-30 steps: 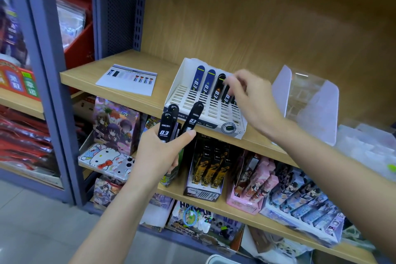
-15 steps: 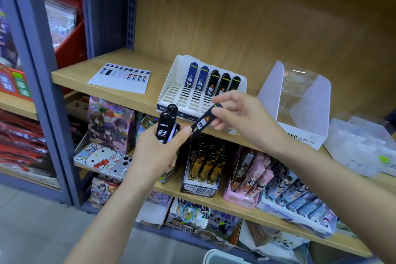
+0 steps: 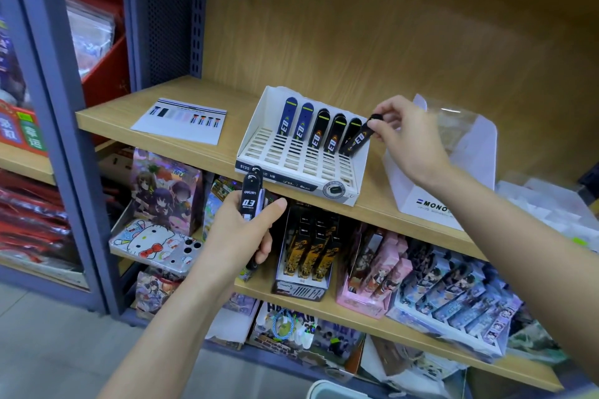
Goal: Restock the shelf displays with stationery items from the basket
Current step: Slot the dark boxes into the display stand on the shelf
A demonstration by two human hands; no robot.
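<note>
A white slotted display tray (image 3: 288, 157) stands on the upper wooden shelf (image 3: 107, 113), with several blue and black lead cases (image 3: 319, 133) upright in its back row. My right hand (image 3: 405, 139) pinches the top of one black lead case (image 3: 358, 139), tilted, its lower end in the tray at the right end of that row. My left hand (image 3: 241, 230) grips a small bunch of black lead cases (image 3: 250, 197) marked 0.3, held below the front of the shelf. The basket rim (image 3: 337, 390) shows at the bottom edge.
A printed colour card (image 3: 180, 121) lies left of the tray. A clear plastic display box (image 3: 453, 152) stands to the tray's right. The lower shelf (image 3: 372, 324) is packed with boxed stationery. A blue metal upright (image 3: 64, 126) and red goods stand at the left.
My right hand took one black case from the bunch in my left hand and carried it up and right to the tray's back row. My left hand stayed below the shelf.
</note>
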